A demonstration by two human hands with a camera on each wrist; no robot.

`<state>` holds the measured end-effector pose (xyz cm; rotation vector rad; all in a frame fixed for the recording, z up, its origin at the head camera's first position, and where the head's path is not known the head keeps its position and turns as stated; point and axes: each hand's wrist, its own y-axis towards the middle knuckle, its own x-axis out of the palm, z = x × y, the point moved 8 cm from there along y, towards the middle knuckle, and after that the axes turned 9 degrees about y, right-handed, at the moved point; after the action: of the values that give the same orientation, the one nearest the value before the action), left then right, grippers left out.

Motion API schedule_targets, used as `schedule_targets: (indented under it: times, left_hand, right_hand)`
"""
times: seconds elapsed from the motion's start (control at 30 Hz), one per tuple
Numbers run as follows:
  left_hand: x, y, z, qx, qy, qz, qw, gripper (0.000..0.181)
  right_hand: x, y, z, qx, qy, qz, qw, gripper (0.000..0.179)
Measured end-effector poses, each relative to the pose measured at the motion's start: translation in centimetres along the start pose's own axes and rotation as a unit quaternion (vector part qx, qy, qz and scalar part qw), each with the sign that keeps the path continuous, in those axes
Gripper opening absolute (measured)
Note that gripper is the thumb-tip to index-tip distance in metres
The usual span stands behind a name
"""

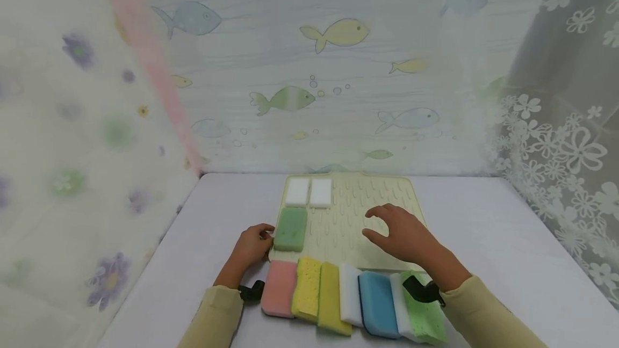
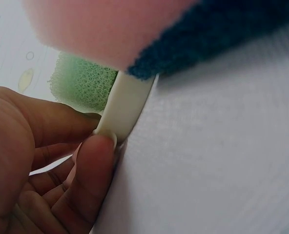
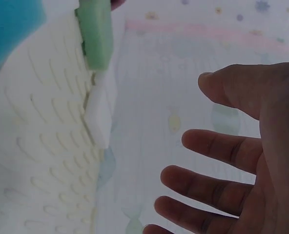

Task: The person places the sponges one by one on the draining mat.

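A cream drying mat (image 1: pixel 358 224) with raised drop-shaped ridges lies on the table. My left hand (image 1: pixel 252 244) is at its left edge; in the left wrist view, thumb and finger pinch the mat's rim (image 2: pixel 126 105). Beside that hand, a green sponge (image 1: pixel 290 229) rests on the mat. Two white sponges, a left one (image 1: pixel 297 191) and a right one (image 1: pixel 321 192), lie side by side behind it. Over the mat's right part hovers my right hand (image 1: pixel 403 232), holding nothing; its fingers are spread apart in the right wrist view.
In front of the mat a row of sponges overlaps: pink (image 1: pixel 279 288), two yellow, white (image 1: pixel 350 294), blue (image 1: pixel 379 305), another white and light green (image 1: pixel 425 310). A fish-print curtain (image 1: pixel 290 138) hangs behind the table. Patterned fabric (image 1: pixel 111 176) stands left, lace (image 1: pixel 575 149) right.
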<state>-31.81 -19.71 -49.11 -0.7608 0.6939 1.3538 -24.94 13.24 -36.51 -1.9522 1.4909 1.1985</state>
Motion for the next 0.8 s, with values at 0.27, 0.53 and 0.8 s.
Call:
schedule_targets:
  times: [0.27, 0.53, 0.8]
  left_hand:
    - [-0.1, -0.2, 0.1, 0.001, -0.005, 0.004, 1.0, 0.035]
    - [0.0, -0.1, 0.1, 0.003, 0.003, 0.006, 1.0, 0.034]
    - [0.1, 0.2, -0.1, 0.004, 0.007, 0.012, 0.9999, 0.034]
  right_hand:
    - [0.1, -2.7, 0.7, 0.013, 0.009, 0.012, 0.9998, 0.039]
    - [-0.5, -5.3, 1.5, 0.024, 0.034, 0.049, 0.9979, 0.037]
    - [-0.4, -7.7, 2.4, 0.022, 0.048, 0.059, 0.9968, 0.031]
